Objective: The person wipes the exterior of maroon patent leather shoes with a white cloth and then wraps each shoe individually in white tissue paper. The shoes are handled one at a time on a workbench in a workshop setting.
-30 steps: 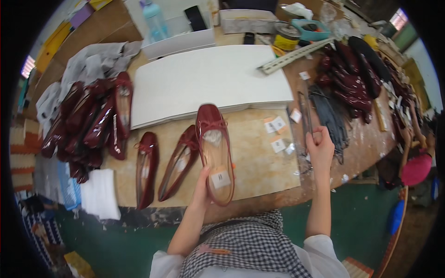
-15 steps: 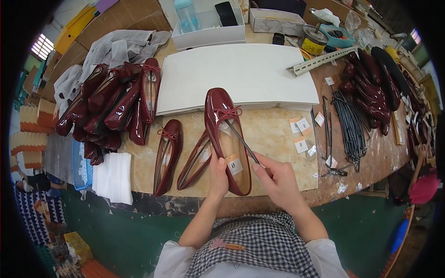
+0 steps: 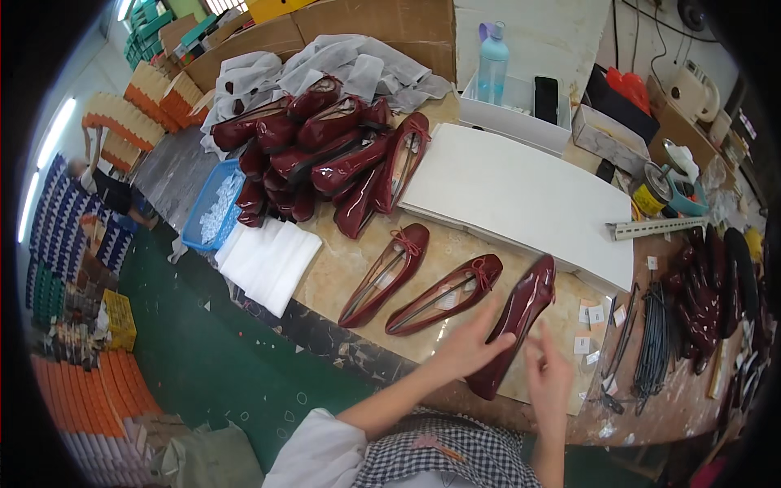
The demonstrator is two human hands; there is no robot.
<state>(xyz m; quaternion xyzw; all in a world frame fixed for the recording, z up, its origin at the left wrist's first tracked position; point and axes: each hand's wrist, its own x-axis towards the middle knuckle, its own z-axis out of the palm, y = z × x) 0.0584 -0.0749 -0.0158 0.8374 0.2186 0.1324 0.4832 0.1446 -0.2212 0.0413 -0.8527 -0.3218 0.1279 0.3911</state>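
A dark red patent flat shoe (image 3: pixel 521 321) is tipped onto its side above the near part of the table, its glossy outer wall facing up. My left hand (image 3: pixel 474 346) grips its near half, thumb across the side and fingers behind. Close by its right side is my right hand (image 3: pixel 549 370), fingers apart and slightly blurred, with nothing visible in them. Two matching shoes with bows, a left shoe (image 3: pixel 386 276) and a middle shoe (image 3: pixel 446 297), lie to the left with dark rods inside. The inside of the gripped shoe is hidden.
Stacked white sheets (image 3: pixel 521 199) lie behind the shoes. Piled red shoes (image 3: pixel 325 154), a blue basket (image 3: pixel 210 207) and white cloths (image 3: pixel 268 260) are at left. At right are dark rods (image 3: pixel 653 350), small tags (image 3: pixel 582 345), a metal angle strip (image 3: pixel 657 228) and more shoes (image 3: pixel 698 293).
The view has swung left. The shoe in my left hand has been turned from sole-down onto its side. My right hand no longer shows the dark rod and its fingers have spread.
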